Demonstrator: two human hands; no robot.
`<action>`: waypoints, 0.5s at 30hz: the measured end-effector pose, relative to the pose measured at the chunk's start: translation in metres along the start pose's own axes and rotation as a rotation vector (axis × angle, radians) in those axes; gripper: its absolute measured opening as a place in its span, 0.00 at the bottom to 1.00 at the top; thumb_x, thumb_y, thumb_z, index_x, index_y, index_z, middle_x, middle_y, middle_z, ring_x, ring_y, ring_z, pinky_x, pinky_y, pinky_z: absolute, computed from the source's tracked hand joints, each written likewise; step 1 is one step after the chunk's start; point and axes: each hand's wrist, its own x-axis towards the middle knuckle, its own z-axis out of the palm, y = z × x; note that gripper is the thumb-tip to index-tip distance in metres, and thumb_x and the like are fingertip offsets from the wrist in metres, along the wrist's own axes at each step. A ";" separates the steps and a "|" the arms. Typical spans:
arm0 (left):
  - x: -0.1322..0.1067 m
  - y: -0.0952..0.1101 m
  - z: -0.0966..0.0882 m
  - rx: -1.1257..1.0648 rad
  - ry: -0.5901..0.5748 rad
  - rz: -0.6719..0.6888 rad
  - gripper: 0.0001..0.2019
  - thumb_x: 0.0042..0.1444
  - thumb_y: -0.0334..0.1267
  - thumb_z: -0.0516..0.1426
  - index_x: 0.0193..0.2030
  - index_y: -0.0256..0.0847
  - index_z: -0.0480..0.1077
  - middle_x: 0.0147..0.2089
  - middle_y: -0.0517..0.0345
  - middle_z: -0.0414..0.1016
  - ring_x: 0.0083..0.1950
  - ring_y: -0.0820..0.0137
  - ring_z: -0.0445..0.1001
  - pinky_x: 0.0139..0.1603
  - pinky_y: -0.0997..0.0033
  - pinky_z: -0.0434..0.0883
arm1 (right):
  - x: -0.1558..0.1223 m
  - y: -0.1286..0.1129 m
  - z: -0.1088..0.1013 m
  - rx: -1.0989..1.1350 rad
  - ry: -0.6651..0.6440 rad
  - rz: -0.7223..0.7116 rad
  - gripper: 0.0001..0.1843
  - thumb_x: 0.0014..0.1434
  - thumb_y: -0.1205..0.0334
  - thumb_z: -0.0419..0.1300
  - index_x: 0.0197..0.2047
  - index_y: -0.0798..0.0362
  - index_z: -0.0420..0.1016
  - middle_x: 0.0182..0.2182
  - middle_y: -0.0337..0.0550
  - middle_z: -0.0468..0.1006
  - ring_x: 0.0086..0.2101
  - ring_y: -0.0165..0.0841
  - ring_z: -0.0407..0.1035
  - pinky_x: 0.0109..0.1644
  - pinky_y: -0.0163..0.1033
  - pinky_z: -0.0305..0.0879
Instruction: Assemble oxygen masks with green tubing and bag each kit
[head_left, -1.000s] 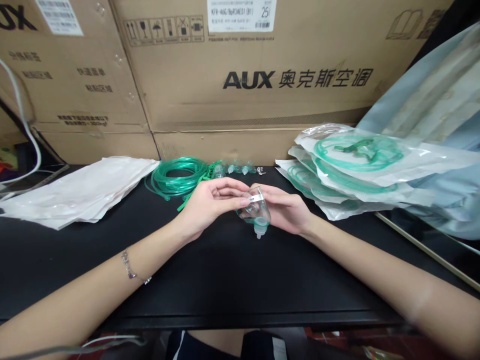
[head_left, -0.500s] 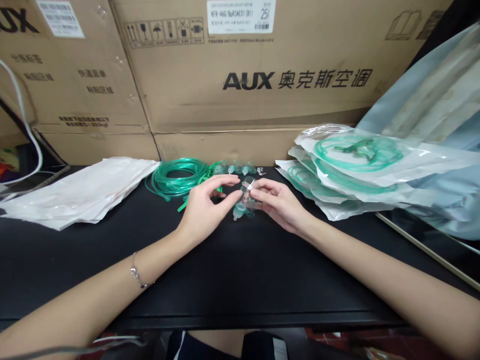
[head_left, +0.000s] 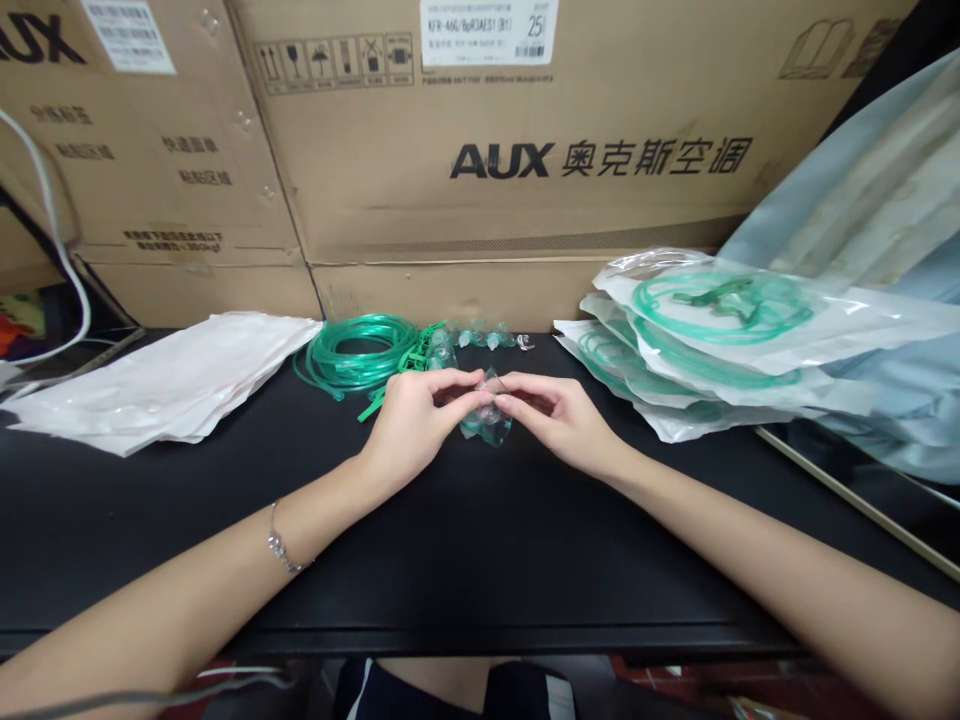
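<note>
Between both hands, just above the black table [head_left: 390,580], is a clear, green-tinted plastic oxygen mask [head_left: 491,428]. My left hand [head_left: 416,415] pinches its upper left side between thumb and fingers. My right hand [head_left: 562,415] grips the opposite side the same way, the fingertips of both nearly meeting. Fingers cover part of the mask, so small details on it are hidden. Behind the hands, several similar clear masks [head_left: 495,338] lie in a row, with small shiny metal strips [head_left: 524,342] at their right end.
Coiled green tubing [head_left: 360,350] and green straps [head_left: 411,358] lie left of the masks. Flat white pouches [head_left: 165,385] are stacked at the left. Packed pouches [head_left: 712,340] holding green tubing are piled at the right. A large cardboard box [head_left: 510,220] stands along the back.
My left hand has closed on the mask, where its thumb and fingers were apart before. The mask has turned, and its pale connector no longer points out at the lower left.
</note>
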 end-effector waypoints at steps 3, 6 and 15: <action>0.003 0.000 -0.001 -0.093 -0.065 -0.050 0.16 0.44 0.42 0.62 0.38 0.35 0.75 0.40 0.53 0.78 0.42 0.62 0.76 0.46 0.65 0.71 | -0.001 0.003 -0.003 -0.086 -0.035 -0.068 0.10 0.58 0.62 0.54 0.41 0.53 0.74 0.36 0.44 0.74 0.34 0.31 0.68 0.39 0.38 0.66; 0.005 0.002 -0.002 -0.155 -0.112 -0.090 0.17 0.43 0.41 0.63 0.39 0.34 0.74 0.39 0.52 0.79 0.41 0.63 0.76 0.45 0.65 0.72 | -0.001 0.003 -0.005 -0.150 -0.059 -0.140 0.09 0.58 0.63 0.54 0.40 0.53 0.73 0.35 0.45 0.73 0.35 0.32 0.67 0.38 0.37 0.65; -0.002 0.004 0.006 0.115 0.032 0.092 0.15 0.46 0.40 0.61 0.40 0.35 0.75 0.40 0.51 0.78 0.39 0.65 0.75 0.41 0.67 0.71 | 0.000 -0.007 0.003 -0.094 0.042 0.044 0.08 0.56 0.60 0.55 0.33 0.56 0.72 0.32 0.42 0.75 0.33 0.30 0.69 0.38 0.35 0.65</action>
